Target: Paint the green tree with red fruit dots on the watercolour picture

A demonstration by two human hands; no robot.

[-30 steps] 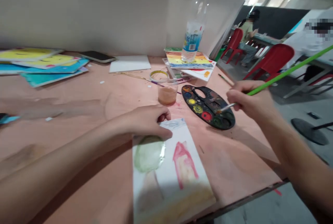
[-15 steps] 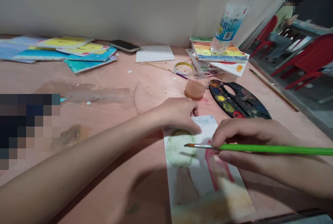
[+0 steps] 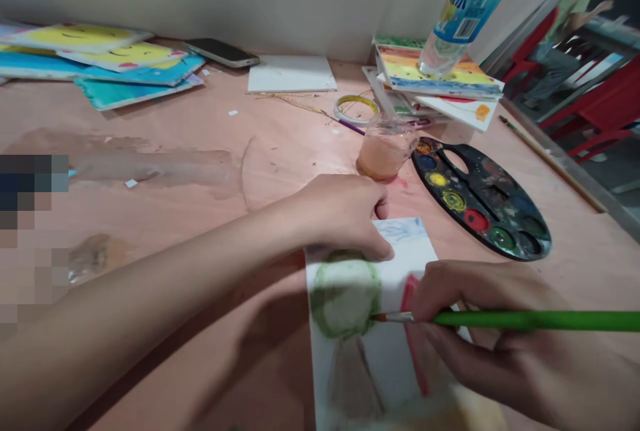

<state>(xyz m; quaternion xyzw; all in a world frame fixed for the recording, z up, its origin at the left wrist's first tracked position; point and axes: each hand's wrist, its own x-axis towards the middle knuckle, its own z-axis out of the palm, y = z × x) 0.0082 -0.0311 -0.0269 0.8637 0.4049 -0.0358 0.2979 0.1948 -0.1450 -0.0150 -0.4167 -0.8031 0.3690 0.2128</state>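
My right hand [image 3: 475, 327] is shut on a green-handled paintbrush [image 3: 520, 320], and its metal ferrule and bristle tip touch the right edge of a green painted circle [image 3: 345, 295]. That circle lies on a long sheet of white painting paper [image 3: 387, 364]. The same sheet bears a red house shape [image 3: 411, 324], partly hidden behind my right hand. My left hand [image 3: 345, 214] rests with curled fingers on the paper's upper left edge. A paint palette [image 3: 480, 201] with round colour wells lies just beyond my right hand.
Beyond my left hand stands a glass jar of peach-coloured water [image 3: 385, 154]. A plastic bottle [image 3: 465, 11] stands on stacked painted booklets [image 3: 435, 71]. Further left lie a smartphone [image 3: 220, 52] and several yellow-and-teal booklets [image 3: 90, 64]. A seated person [image 3: 560, 51] and red chairs [image 3: 595, 104] are beyond the table.
My right hand has moved from the palette onto the paper, bringing the brush tip to the green circle's edge. My left hand stays on the paper. The view has tilted and shifted closer.
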